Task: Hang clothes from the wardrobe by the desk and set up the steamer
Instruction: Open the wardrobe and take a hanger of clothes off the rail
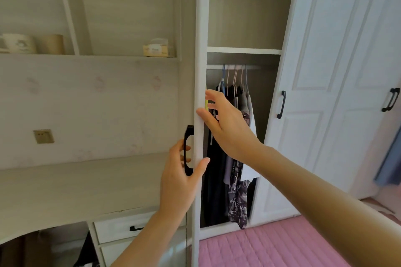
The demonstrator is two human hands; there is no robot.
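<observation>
Wardrobe door (200, 71): white, swung open and seen edge-on, with a black handle (188, 149) on its outer face.
Left hand (181, 180): curled around the door's edge, fingers hooked behind the handle, thumb pressed on the edge.
Right hand (225, 123): fingers spread, thumb and fingertips touching the door's inner edge, holding nothing.
Wardrobe compartment (267, 97): a rail (234, 67) carries hangers with clothes (234, 158), dark and patterned garments bunched together.
Upper shelf (244, 50): above the rail.
Desk (76, 186): left of the wardrobe, drawers (121, 226) below it.
Desk shelf (86, 56): holds a tissue box (156, 49) and two cups (32, 44).
</observation>
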